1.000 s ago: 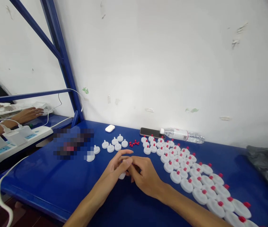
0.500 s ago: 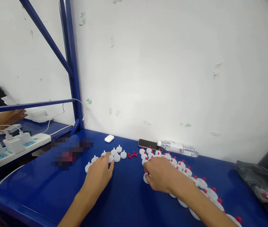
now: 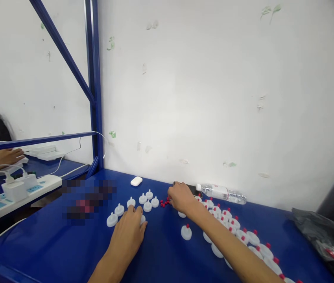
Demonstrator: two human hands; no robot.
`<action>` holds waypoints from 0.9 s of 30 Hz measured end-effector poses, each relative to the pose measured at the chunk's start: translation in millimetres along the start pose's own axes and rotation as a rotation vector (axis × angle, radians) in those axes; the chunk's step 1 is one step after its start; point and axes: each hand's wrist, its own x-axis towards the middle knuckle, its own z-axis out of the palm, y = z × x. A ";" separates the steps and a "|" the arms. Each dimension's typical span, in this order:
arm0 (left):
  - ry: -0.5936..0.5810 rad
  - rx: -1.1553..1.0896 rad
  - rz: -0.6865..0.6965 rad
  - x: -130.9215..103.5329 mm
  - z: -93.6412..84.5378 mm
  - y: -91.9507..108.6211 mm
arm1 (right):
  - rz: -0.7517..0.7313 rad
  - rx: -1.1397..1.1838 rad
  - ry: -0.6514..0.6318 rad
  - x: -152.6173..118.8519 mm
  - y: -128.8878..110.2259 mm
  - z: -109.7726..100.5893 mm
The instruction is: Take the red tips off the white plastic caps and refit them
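Note:
My left hand (image 3: 130, 232) is closed around a white round lid with a nozzle (image 3: 143, 219), which shows between thumb and fingers just above the blue table. Beyond it stand several like lids (image 3: 147, 206) without red tips. My right hand (image 3: 182, 197) is at the small pile of red caps (image 3: 163, 203), fingertips bent down and touching its right side; what they pinch is hidden. A single white lid with a red cap (image 3: 186, 232) stands apart, below my right wrist. Rows of red-capped lids (image 3: 226, 214) run along the right, partly covered by my right forearm.
A dark phone (image 3: 195, 190) and a clear water bottle (image 3: 222, 193) lie by the wall. A white case (image 3: 136, 181) sits at the back. At right is a black plastic bag (image 3: 323, 232); at left, a power strip (image 3: 45, 180) and another person's hand (image 3: 9, 156).
My right hand has left the red-capped lid and moved left and away to the red pile. My left hand has drawn slightly nearer me with a white lid. The view has tilted up.

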 end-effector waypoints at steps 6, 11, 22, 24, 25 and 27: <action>-0.003 -0.106 0.016 0.3 -0.1 -2.0 | -0.013 -0.033 -0.049 0.2 -0.4 8.1; 0.011 -0.182 0.072 -2.0 -1.2 1.6 | -0.055 0.007 -0.060 -6.2 0.8 4.3; 0.104 -0.269 0.251 5.4 12.8 -3.5 | -0.233 0.402 0.018 -31.8 7.7 -7.5; 0.117 -0.271 0.265 8.2 15.6 -5.2 | -0.285 0.488 0.022 -36.8 8.4 -14.8; 0.123 -0.272 0.271 9.1 16.9 -5.6 | -0.304 0.522 0.023 -38.8 8.3 -17.9; 0.129 -0.279 0.286 9.8 19.1 -5.5 | -0.329 0.571 0.020 -41.0 7.9 -21.4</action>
